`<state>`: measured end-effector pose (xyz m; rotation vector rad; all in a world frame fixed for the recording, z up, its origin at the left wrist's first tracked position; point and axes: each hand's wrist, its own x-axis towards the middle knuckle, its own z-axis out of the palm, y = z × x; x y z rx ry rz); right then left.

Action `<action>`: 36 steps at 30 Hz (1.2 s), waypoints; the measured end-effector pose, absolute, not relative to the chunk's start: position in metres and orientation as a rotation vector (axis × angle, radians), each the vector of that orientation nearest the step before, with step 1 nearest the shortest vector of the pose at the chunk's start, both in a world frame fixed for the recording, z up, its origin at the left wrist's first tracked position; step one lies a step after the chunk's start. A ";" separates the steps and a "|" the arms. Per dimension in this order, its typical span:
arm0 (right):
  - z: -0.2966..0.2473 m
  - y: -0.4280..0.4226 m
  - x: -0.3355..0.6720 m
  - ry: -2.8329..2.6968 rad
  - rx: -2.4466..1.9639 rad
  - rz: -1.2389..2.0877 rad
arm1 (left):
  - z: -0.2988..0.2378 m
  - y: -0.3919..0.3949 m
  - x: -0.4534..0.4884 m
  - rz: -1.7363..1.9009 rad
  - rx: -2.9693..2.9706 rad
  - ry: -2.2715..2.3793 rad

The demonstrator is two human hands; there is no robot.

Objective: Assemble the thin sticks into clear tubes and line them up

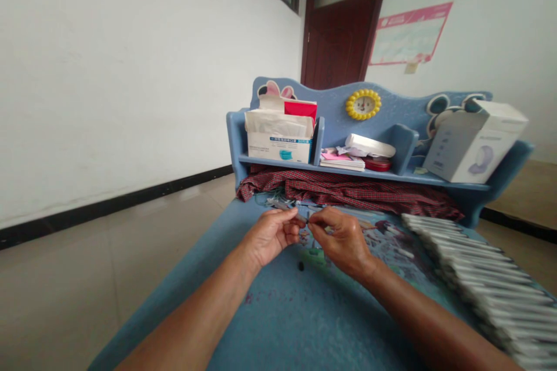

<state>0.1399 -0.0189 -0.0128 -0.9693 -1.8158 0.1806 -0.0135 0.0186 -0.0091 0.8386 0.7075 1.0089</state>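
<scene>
Over the middle of the blue table (270,330), my left hand (272,237) is closed, thumb and fingers pinching a slim greyish tube (301,218). My right hand (343,240) meets it from the right, its thumb and forefinger pressed together at the tube's dark end. What that hand holds is too small and blurred to name; a thin brownish stick (371,227) shows beyond its knuckles. The fingertips of both hands nearly touch. Below them a small black piece (301,266), round in outline, lies on the table.
A row of slim whitish tubes (487,278) with dark ends lies at the right. Loose pale pieces (404,253) are scattered beyond my right hand. Checked red cloth (348,191) lies under the blue shelf (278,160), which bears a mask box (278,148) and a white carton (474,142).
</scene>
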 end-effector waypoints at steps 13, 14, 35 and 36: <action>-0.026 -0.013 0.139 -1.655 -1.023 0.517 | -0.010 0.017 -0.013 1.066 0.847 0.673; -0.025 -0.013 0.139 -1.675 -1.051 0.478 | -0.010 0.017 -0.013 1.072 0.849 0.673; -0.022 -0.015 0.138 -1.547 -1.054 1.156 | -0.008 0.014 -0.011 1.107 0.933 0.685; -0.022 -0.015 0.138 -1.516 -1.045 1.234 | -0.007 0.013 -0.011 1.104 0.936 0.686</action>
